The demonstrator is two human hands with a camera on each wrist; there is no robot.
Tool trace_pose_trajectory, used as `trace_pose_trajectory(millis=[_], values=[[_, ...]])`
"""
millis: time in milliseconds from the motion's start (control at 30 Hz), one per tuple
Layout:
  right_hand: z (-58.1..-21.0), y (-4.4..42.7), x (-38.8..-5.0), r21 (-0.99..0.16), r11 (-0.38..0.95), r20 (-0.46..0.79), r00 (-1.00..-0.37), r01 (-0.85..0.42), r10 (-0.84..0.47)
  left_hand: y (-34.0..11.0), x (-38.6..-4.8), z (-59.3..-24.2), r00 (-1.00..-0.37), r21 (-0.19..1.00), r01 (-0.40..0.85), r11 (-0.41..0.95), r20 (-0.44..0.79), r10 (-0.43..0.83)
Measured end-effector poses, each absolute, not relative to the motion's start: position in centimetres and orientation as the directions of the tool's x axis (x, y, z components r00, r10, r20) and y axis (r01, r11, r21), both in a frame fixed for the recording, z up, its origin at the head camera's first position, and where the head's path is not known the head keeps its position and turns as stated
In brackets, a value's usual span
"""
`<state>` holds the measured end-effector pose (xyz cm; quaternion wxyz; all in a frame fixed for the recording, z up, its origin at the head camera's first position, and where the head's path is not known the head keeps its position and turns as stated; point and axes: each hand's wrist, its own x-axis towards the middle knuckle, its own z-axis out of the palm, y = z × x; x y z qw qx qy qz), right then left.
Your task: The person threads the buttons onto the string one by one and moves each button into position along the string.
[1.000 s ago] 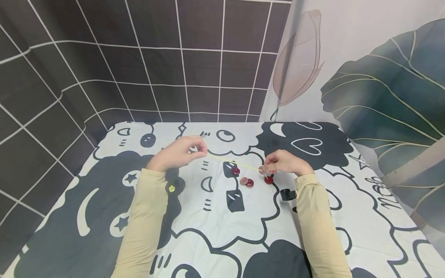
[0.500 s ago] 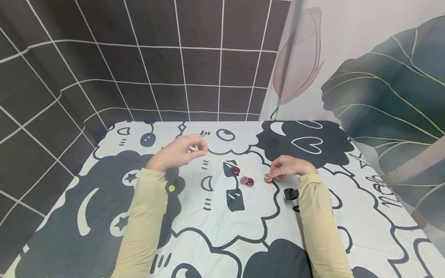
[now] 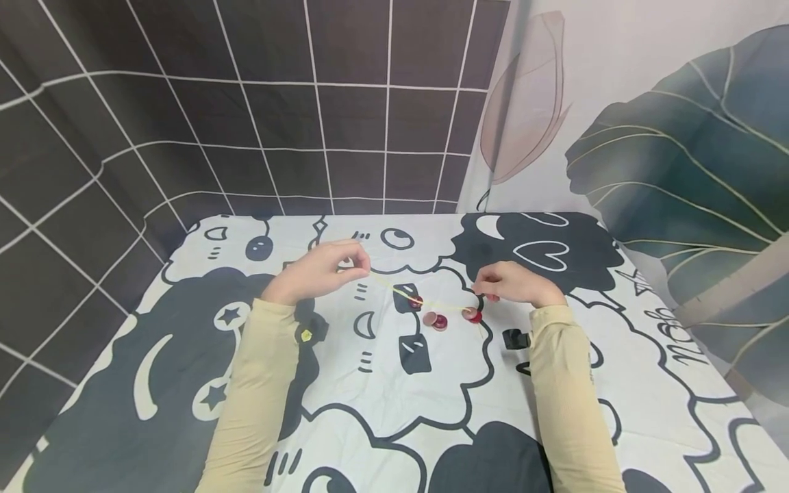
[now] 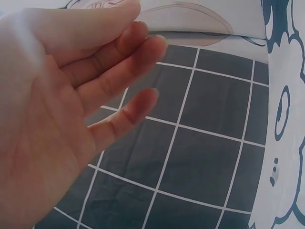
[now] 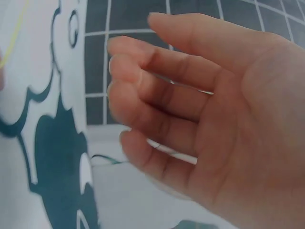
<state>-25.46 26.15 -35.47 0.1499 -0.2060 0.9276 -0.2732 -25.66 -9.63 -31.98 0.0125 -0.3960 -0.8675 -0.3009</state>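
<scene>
In the head view my left hand (image 3: 323, 270) pinches the end of a thin yellow string (image 3: 385, 282) between thumb and finger. The string slants down rightward past a dark red disc (image 3: 416, 302) to a pinkish disc (image 3: 468, 313), which overlaps a red disc (image 3: 477, 318). Above and right of these two is my right hand (image 3: 518, 282), thumb and fingers apart, loosely bent; a small red patch beneath them is unclear. The right wrist view shows this hand (image 5: 205, 100) with nothing between thumb and forefinger. My left hand (image 4: 81, 90) hides its pinch in the left wrist view.
Another pink disc (image 3: 429, 319) and dark red disc (image 3: 440, 322) lie touching on the patterned cloth (image 3: 394, 404). A black object (image 3: 515, 339) sits beside my right sleeve, and a small yellow piece (image 3: 306, 335) by my left sleeve.
My right hand went down to the discs at the right, let go of the string and the pinkish disc, and rose again. My left hand has stayed almost still, pinching the string.
</scene>
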Motion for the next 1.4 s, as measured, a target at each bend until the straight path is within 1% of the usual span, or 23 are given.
trace_pose_trajectory(millis=[167, 300, 433, 500, 567, 667, 733, 800, 933, 1067, 1133, 1233, 1300, 1400], values=[[-34.0, 24.5, -24.9, -0.508, 0.757, 0.020, -0.884, -0.411, -0.466, -9.2, -25.7, -32.1, -0.665, 0.507, 0.719, 0.475, 0.305, 0.682], [-33.1, 23.1, -24.2, -0.461, 0.763, 0.148, -0.887, -0.453, -0.437, -8.7, -25.7, -32.2, -0.653, 0.501, 0.734, 0.458, 0.339, 0.677], [-32.6, 21.5, -23.7, -0.476, 0.730, 0.248, -0.871, -0.490, -0.423, -8.2, -25.8, -32.4, -0.629, 0.473, 0.764, 0.439, 0.393, 0.671], [-32.7, 20.7, -23.6, -0.498, 0.700, 0.284, -0.859, -0.511, -0.425, -7.8, -25.9, -32.6, -0.601, 0.448, 0.791, 0.417, 0.441, 0.667], [-32.8, 19.8, -23.5, -0.545, 0.651, 0.299, -0.848, -0.528, -0.438, -7.4, -26.0, -32.8, -0.567, 0.415, 0.820, 0.394, 0.490, 0.662], [-33.1, 18.6, -23.2, -0.620, 0.569, 0.279, -0.830, -0.540, -0.483, -6.8, -26.0, -33.1, -0.514, 0.367, 0.857, 0.361, 0.556, 0.653], [-33.2, 17.9, -23.1, -0.665, 0.516, 0.256, -0.814, -0.540, -0.521, -6.4, -26.0, -33.2, -0.490, 0.346, 0.872, 0.347, 0.583, 0.648], [-33.2, 17.4, -22.9, -0.690, 0.489, 0.232, -0.803, -0.534, -0.549, -6.2, -25.9, -33.3, -0.477, 0.340, 0.879, 0.334, 0.600, 0.643], [-33.1, 16.9, -22.7, -0.690, 0.494, 0.219, -0.804, -0.528, -0.554, -5.9, -25.7, -33.6, -0.469, 0.341, 0.883, 0.323, 0.605, 0.643], [-32.9, 16.9, -22.5, -0.666, 0.525, 0.223, -0.813, -0.530, -0.538, -5.6, -25.6, -33.8, -0.483, 0.349, 0.875, 0.336, 0.582, 0.654], [-32.9, 17.0, -22.5, -0.655, 0.536, 0.225, -0.815, -0.533, -0.534, -5.6, -25.5, -33.7, -0.513, 0.374, 0.857, 0.355, 0.544, 0.664], [-32.9, 17.2, -22.5, -0.642, 0.548, 0.225, -0.814, -0.537, -0.535, -5.7, -25.5, -33.7, -0.579, 0.433, 0.808, 0.399, 0.458, 0.675], [-32.8, 17.3, -22.5, -0.639, 0.553, 0.222, -0.816, -0.535, -0.534, -5.7, -25.5, -33.6, -0.625, 0.485, 0.762, 0.428, 0.380, 0.682], [-32.7, 17.5, -22.6, -0.636, 0.564, 0.212, -0.822, -0.527, -0.529, -5.6, -25.7, -33.7, -0.661, 0.527, 0.708, 0.470, 0.261, 0.704]])
